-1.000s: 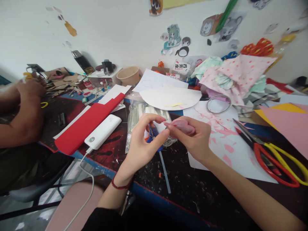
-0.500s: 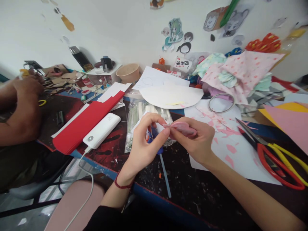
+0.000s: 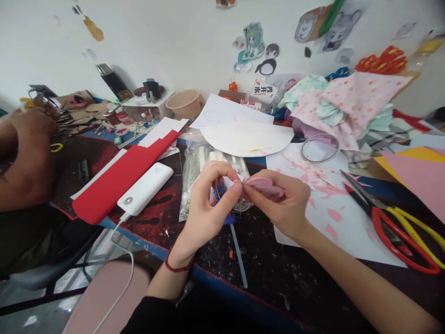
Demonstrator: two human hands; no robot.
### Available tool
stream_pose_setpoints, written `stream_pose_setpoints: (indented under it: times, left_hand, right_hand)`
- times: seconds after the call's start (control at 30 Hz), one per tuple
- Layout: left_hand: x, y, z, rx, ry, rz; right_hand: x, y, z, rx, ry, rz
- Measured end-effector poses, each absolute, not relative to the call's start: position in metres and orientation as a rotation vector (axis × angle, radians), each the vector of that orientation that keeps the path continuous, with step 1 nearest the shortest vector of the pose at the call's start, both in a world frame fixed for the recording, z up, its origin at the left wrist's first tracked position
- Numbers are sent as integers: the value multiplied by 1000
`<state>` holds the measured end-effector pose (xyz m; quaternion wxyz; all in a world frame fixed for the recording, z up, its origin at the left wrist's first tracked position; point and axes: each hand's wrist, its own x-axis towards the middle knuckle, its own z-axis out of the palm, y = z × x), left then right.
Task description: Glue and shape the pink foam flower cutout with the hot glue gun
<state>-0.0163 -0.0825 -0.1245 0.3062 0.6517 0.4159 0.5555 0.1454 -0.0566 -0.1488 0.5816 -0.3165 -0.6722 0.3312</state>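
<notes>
In my right hand (image 3: 287,199), thumb and fingers are closed on a flat pink piece (image 3: 264,186) with a rounded, lobed outline. My left hand (image 3: 213,199) pinches a small pink bit at its thumb and index tips, right beside the right fingertips. Whether that bit is joined to the larger piece cannot be made out. Behind my left fingers a blue-handled tool (image 3: 229,219) is partly hidden, with a thin blue-grey strip (image 3: 239,260) running toward me. Under and beyond my hands lies a clear plastic bag (image 3: 190,171) of pale sticks.
Large red-and-yellow scissors (image 3: 392,218) lie at right, by white paper (image 3: 351,236) strewn with pink scraps. Left are a white power bank (image 3: 146,189) with its cable and red paper (image 3: 121,178). A co-worker's arm (image 3: 29,157) rests at far left. A tape ring (image 3: 320,148) sits beyond.
My left fingertips have shifted slightly left, leaving a bit more space from the right fingertips. The right hand keeps its hold on the pink piece. The view has moved slightly.
</notes>
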Motion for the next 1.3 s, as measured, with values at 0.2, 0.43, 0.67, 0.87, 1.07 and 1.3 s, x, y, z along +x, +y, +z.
stream_pose_setpoints:
  times: [0.2, 0.43, 0.67, 0.87, 1.07, 1.3]
  left_hand:
    - [-18, -82, -124, 1730, 1098, 1458]
    - [-19, -83, -124, 1774, 1055, 1458]
    - [-18, -81, -125, 1818, 1100, 1476]
    - [-18, -84, -125, 1834, 1125, 1493]
    - [-18, -83, -124, 1825, 1128, 1481]
    - [-18, -82, -125, 1808, 1111, 1483]
  right_hand:
    - [145, -57, -149, -737, -1574, 773]
    - [144, -56, -147, -725, -1551, 793]
    - [145, -57, -148, -746, -1569, 766]
    - [145, -58, -147, -736, -1594, 740]
    - [144, -59, -147, -761, -1617, 709]
    - [143, -59, -146, -760, -1614, 710]
